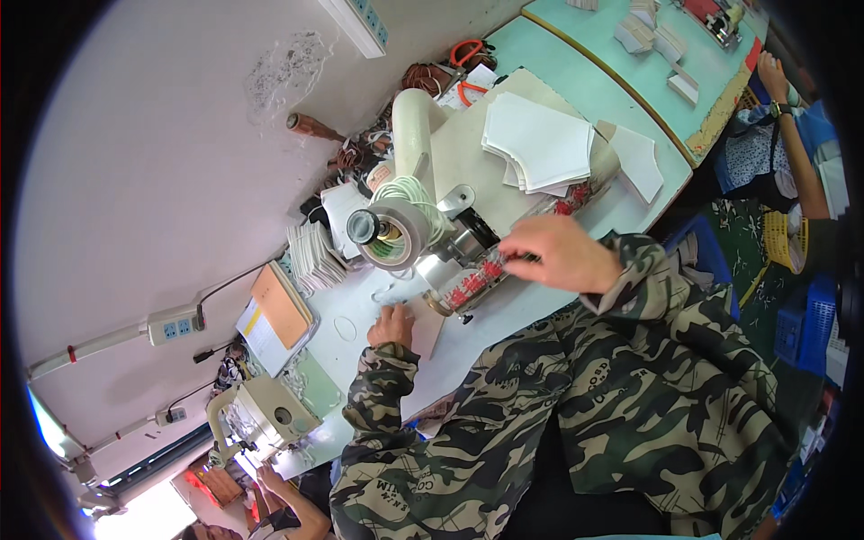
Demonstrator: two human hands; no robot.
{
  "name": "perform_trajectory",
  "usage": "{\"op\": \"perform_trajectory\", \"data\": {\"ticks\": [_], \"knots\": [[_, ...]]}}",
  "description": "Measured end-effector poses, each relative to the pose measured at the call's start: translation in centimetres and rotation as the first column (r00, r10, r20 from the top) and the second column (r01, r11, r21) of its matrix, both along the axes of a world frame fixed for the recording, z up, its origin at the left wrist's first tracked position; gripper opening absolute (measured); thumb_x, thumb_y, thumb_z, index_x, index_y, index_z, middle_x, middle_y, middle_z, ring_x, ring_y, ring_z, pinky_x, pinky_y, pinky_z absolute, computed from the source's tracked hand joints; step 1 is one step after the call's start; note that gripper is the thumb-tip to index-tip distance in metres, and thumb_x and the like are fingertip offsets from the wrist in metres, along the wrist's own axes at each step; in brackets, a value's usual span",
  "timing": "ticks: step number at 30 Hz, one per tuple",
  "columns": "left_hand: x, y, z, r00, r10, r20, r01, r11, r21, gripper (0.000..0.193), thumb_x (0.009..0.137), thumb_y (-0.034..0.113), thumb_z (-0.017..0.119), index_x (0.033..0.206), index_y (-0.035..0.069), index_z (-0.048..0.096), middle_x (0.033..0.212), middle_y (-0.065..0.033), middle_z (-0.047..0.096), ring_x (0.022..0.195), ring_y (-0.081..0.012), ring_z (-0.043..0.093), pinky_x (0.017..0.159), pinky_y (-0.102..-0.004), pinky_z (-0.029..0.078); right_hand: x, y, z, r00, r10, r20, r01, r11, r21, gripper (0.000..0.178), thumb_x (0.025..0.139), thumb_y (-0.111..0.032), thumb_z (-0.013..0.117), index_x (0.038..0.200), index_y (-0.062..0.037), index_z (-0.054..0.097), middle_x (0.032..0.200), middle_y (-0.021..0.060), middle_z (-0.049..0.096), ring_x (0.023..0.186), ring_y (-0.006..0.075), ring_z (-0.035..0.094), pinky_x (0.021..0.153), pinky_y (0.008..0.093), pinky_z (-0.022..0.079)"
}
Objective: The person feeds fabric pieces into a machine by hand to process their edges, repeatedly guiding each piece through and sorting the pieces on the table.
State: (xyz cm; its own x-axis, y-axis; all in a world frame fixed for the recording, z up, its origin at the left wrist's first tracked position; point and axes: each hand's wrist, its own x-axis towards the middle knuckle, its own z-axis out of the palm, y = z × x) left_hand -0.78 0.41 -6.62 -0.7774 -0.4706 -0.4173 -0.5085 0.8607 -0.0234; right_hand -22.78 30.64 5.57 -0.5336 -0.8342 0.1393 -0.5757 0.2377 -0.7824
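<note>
A cream sewing machine (412,135) with a thick curved arm stands on the pale table. Red-patterned covering (468,286) wraps its narrow bed. My right hand (562,254) hovers at the bed beside the metal needle area, fingers bent and drawn together; whatever is between them is too small to make out. On the table left of the bed end, my left hand (392,326) has curled fingers at the edge of a pale flat panel (427,329). A stack of white curved-cut panels (538,139) lies on the board (459,148) behind the bed.
A cone of pale thread (409,202) and a tape roll (393,236) sit by the machine. Orange-handled scissors (465,54), stacked white pieces (313,259) and a clipboard (281,301) lie along the wall. Co-workers sit right and lower left, near another sewing machine (265,416). Blue baskets (817,324) stand right.
</note>
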Motion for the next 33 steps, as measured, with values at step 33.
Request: {"op": "perform_trajectory", "data": {"ticks": [33], "knots": [[-9.7,2.9,12.7,0.979,-0.042,0.201,-0.191,0.177,0.966,0.031,0.099,0.025,0.046,0.107,-0.003,0.057,0.079,-0.0089,0.063,0.056,-0.0125,0.060,0.047,-0.0217,0.046,0.7,-3.7,-2.3,0.902,0.043,0.429,-0.045,0.999,-0.007,0.020,0.075,-0.017,0.069,0.084,0.0014,0.067,0.078,0.0153,0.067,0.069,0.0252,0.066,0.066,0.0328,0.051]]}}
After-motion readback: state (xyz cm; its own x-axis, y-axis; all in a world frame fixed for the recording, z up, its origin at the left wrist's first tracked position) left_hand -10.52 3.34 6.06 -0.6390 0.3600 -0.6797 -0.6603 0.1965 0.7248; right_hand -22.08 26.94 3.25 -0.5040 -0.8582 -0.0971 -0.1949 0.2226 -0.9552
